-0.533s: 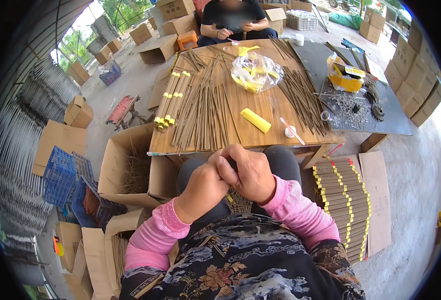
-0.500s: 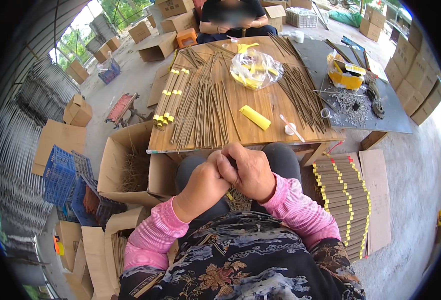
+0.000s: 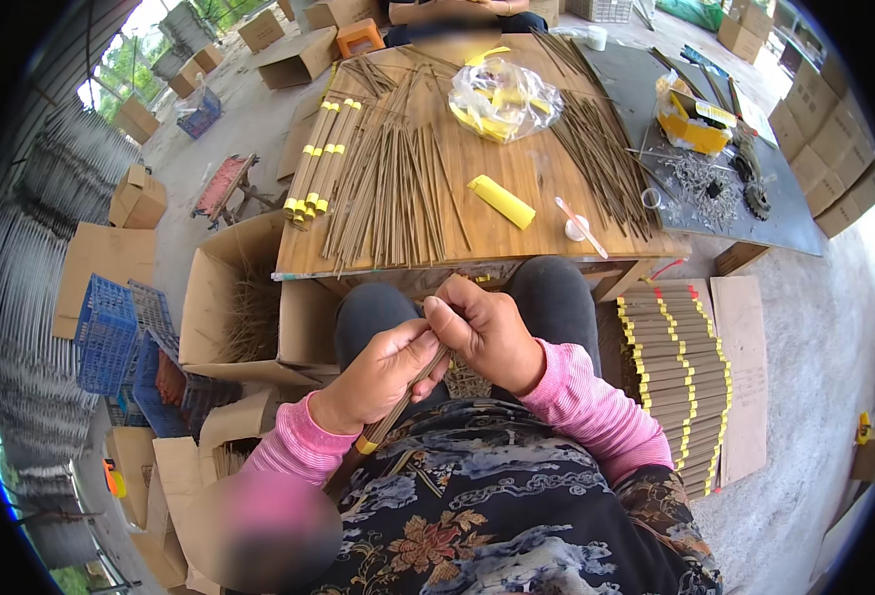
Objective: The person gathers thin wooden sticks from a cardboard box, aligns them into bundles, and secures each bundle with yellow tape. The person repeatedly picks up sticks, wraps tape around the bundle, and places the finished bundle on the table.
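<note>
brown stick bundle (image 3: 388, 423): left hand (image 3: 376, 375), fingers wrapped round it, and right hand (image 3: 492, 339), fingers pinching its upper end, apparently hold it together.

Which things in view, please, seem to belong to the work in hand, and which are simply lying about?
Likely in use:
stick bundle, held by the left hand, right hand at its upper end
loose brown sticks on the table
yellow strip

Seemingly lying about:
blue crate
orange stool
red-topped stool
</note>
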Demonstrator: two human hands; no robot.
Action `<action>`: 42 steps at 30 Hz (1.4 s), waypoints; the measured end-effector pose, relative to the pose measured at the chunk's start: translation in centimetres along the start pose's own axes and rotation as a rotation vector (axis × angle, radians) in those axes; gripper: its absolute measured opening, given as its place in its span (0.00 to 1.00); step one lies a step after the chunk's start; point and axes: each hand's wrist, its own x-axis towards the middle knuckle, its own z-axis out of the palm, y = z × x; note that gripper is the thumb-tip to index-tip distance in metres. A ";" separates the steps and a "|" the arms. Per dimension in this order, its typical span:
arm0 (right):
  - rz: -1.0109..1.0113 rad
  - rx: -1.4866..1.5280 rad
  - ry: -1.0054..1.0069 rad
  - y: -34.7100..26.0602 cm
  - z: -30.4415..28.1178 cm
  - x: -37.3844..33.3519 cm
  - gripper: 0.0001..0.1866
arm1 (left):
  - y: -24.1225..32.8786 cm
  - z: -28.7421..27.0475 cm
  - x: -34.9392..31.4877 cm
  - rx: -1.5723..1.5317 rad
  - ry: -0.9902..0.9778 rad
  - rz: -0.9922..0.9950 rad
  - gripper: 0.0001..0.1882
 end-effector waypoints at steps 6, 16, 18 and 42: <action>0.051 0.270 -0.383 1.5 -1.7 1.3 0.15 | -1.1 -2.2 0.0 -0.198 -0.027 -0.026 0.15; 0.148 0.362 -0.503 2.6 -1.8 3.4 0.13 | -1.8 -4.4 1.2 -0.382 -0.147 -0.106 0.16; 0.160 0.356 -0.489 3.2 -1.4 3.9 0.14 | -2.0 -4.9 1.4 -0.395 -0.096 -0.110 0.16; 0.083 -1.291 -0.029 15.6 -8.9 11.3 0.07 | -2.8 -10.3 3.0 -0.341 0.118 -0.011 0.15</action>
